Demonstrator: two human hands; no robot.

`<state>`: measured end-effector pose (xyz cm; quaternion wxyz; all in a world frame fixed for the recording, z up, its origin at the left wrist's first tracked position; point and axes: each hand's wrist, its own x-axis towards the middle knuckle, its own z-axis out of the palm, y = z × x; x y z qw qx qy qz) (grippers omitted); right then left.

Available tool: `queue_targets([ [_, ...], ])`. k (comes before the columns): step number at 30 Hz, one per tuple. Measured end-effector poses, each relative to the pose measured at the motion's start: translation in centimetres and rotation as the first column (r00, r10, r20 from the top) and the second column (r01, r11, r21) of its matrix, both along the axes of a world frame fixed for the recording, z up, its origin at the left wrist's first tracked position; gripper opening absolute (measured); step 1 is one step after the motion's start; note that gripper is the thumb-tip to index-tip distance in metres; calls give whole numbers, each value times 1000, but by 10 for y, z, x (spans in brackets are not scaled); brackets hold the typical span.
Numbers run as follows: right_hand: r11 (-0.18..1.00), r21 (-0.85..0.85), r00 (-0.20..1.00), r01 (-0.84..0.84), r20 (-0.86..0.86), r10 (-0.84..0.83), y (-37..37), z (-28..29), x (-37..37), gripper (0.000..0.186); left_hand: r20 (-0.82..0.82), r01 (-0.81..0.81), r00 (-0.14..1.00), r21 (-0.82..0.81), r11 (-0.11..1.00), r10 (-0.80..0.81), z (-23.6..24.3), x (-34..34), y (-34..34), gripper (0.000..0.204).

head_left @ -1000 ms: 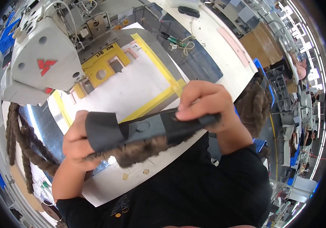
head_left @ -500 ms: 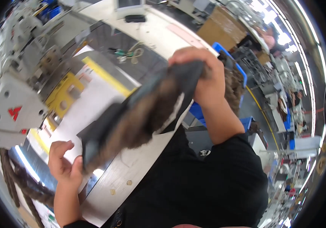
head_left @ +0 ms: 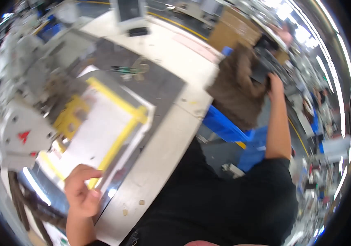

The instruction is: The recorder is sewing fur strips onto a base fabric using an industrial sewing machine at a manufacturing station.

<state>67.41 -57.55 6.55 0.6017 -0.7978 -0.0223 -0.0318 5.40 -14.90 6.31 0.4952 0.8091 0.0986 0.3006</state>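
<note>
Far out to the right, my right hand (head_left: pixel 276 85) has its fingers closed on the edge of a furry fabric piece with a dark backing (head_left: pixel 260 70), over a blue bin (head_left: pixel 228 125). Brown fur fabric (head_left: pixel 239 88) is heaped at that bin, and blur hides where the held piece ends and the heap begins. My left hand (head_left: pixel 82 190) holds nothing. Its fingers are curved, with a gap between thumb and forefinger, above the near corner of a white sheet (head_left: pixel 97 123) framed in yellow tape under the sewing machine.
A white sewing machine head (head_left: pixel 22 133) stands at the left. Green-handled snips (head_left: pixel 126 70) lie on the grey table plate (head_left: pixel 159 80). A monitor (head_left: pixel 129 12) and a cardboard box (head_left: pixel 233 28) are at the back. Brown fur strips (head_left: pixel 20 197) hang at the lower left.
The furry piece left my left hand and went right with my right hand to the blue bin. The taped sheet beneath it is now uncovered. My left hand stayed near its place.
</note>
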Motion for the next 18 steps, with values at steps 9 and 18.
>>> queue_targets([
  [9,904,-411,820,116,553,147,112,-83,-70,32,729,168,684,-106,980,-38,117,30,-72,52],
  [18,679,-509,337,-529,609,718,299,-42,-260,18,828,254,518,93,963,-216,110,6,-38,57],
])
